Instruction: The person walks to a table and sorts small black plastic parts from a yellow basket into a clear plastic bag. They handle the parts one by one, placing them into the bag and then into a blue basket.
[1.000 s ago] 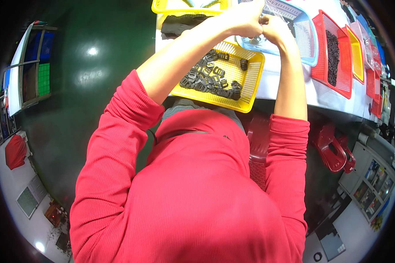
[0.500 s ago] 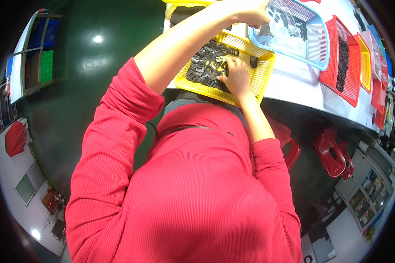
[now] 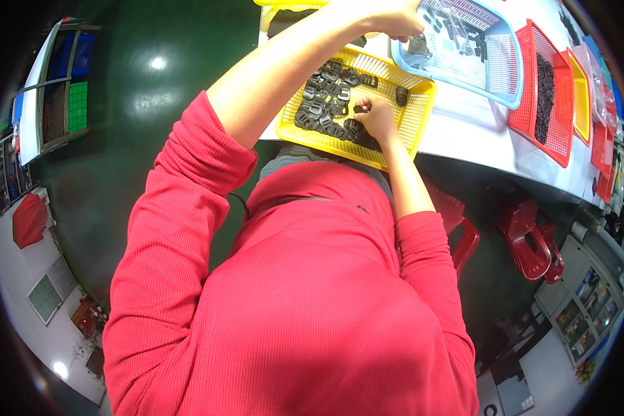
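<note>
A yellow basket [image 3: 423,104] holds many small black plastic buckles [image 3: 315,107], heaped mostly on its left side and front. Over the basket's middle, my right hand [image 3: 379,121] is closed, thumb against fingers, with a small black buckle [image 3: 360,109] at the fingertips. My left hand [image 3: 401,21] reaches across to the far side, closed beside the left rim of a light blue basket [image 3: 457,82]. What its fingers hold, if anything, I cannot make out; something greyish and see-through shows just below them. Clear plastic bags [image 3: 457,31] and black pieces lie in the blue basket.
A red basket [image 3: 563,142] with black pieces and a smaller yellow basket [image 3: 581,104] stand to the right on the white table [image 3: 464,132]. Another yellow basket [image 3: 263,3] with dark contents sits at the far left. Red plastic chairs [image 3: 527,239] stand at the right.
My right hand has closed from spread fingers over the buckles and now pinches one. My left hand stays almost where it was, by the blue basket.
</note>
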Demonstrator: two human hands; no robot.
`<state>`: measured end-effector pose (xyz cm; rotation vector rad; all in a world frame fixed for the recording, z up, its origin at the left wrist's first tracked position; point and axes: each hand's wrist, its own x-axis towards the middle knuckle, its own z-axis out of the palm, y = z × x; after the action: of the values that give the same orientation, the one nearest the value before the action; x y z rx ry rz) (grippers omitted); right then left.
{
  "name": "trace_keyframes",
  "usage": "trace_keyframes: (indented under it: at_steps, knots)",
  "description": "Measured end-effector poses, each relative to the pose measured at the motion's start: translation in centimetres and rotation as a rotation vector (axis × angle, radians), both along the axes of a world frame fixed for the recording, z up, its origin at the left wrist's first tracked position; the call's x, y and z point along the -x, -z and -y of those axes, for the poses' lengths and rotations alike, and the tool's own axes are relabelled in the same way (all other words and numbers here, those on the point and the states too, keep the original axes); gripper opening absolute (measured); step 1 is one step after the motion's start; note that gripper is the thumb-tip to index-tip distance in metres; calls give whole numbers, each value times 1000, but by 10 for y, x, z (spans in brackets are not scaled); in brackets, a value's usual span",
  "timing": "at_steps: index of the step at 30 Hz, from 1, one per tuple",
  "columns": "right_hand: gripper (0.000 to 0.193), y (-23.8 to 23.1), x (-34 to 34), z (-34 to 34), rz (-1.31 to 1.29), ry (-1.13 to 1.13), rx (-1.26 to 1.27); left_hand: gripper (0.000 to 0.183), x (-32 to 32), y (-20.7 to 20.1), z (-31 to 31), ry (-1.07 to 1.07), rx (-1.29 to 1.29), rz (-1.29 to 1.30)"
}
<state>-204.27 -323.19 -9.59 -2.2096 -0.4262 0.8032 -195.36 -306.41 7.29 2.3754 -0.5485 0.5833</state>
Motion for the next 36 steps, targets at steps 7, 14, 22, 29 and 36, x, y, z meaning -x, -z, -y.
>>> trace_keyframes:
  at_steps: [7,14,22,29,36]
  knots:
    - [27,-50,-17,9,-1009,417,-766,27,3,-1,-6,58,-171,-68]
    - [31,-5,-10,-55,335,94,83,26,4,0,-6,30,-104,-24]
    - [15,-63,-19,-10,-791,438,-597,24,2,0,-10,13,-46,-68]
    - [17,6,-32,-18,5,246,-278,23,0,-5,-9,26,-10,-104]
    - [30,-32,-13,-73,425,193,478,22,3,-7,-11,24,18,-121]
